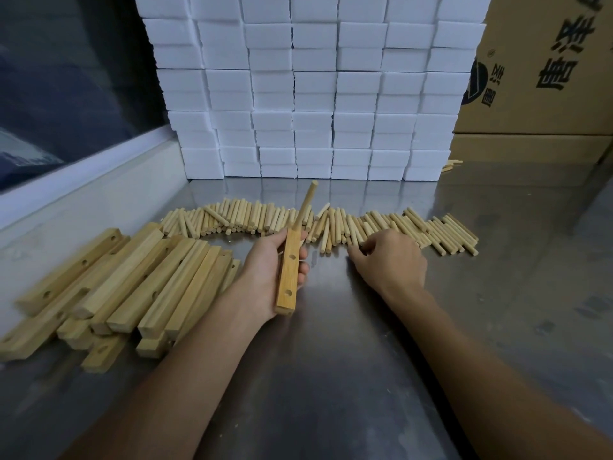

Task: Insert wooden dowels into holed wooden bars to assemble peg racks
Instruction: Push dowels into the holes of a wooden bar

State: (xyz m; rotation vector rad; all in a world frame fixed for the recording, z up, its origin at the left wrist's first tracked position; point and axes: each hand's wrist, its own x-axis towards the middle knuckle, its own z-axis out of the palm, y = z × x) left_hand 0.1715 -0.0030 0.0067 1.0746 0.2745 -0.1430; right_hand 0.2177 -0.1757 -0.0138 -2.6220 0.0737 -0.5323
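My left hand [270, 270] grips a holed wooden bar [289, 272] edge-up above the steel table. One dowel [306, 204] sticks up out of the bar's far hole; two nearer holes are bare. My right hand [391, 260] lies palm down at the near edge of a long row of loose dowels [331, 224], its fingertips curled onto a few of them. Whether it holds one is hidden under the fingers.
A pile of holed wooden bars [126, 283] lies at the left of the steel table [331, 376]. A wall of white foam blocks [311, 94] stands behind the dowels. Cardboard boxes [544, 68] rise at the back right. A white ledge [83, 194] borders the left.
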